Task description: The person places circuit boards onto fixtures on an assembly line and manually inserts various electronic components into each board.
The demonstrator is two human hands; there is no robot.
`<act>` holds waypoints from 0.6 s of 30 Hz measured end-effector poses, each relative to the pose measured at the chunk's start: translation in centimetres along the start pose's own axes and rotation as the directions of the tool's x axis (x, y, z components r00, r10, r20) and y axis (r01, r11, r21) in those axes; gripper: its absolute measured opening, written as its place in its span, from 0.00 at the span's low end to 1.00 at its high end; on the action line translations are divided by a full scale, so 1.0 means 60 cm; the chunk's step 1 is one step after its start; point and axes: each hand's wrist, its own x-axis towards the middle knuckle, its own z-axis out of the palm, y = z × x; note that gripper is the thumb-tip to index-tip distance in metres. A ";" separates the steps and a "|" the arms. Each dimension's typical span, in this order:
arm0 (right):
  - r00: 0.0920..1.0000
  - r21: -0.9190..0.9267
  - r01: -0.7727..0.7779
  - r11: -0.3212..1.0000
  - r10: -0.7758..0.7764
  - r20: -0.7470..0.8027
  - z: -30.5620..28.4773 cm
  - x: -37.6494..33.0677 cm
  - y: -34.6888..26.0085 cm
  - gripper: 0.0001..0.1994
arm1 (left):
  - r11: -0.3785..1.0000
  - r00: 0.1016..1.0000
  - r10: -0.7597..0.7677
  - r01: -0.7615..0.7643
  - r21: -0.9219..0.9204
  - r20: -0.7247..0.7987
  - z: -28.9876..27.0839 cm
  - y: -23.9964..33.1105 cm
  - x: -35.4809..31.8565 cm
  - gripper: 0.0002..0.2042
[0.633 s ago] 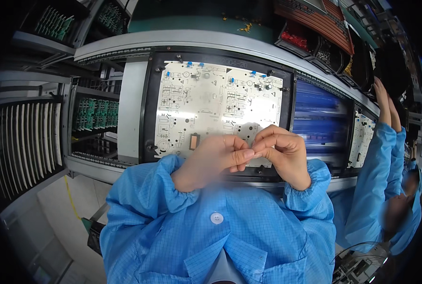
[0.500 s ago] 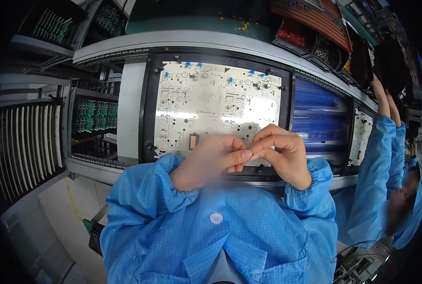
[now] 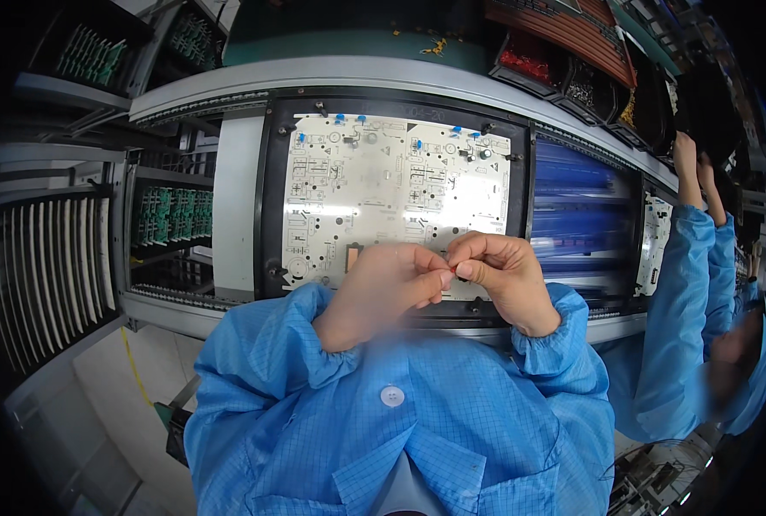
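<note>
Both hands meet just in front of the white circuit board, over its lower edge. The left hand and right hand press fingertips together, pinching something too small to make out. The board lies in a black frame. Right of the board, another person's sleeve reaches up.

Whatever sits pinched between the fingertips of the left hand and right hand is too small to make out. Both hands hide the lower edge of the white circuit board. The co-worker's hands fade into the dark rim.
</note>
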 end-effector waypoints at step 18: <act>0.948 -0.410 0.268 0.872 -0.314 -0.048 -0.028 -0.017 -0.013 0.02 | 0.937 0.975 -0.179 0.211 -0.280 0.134 -0.004 0.004 0.002 0.10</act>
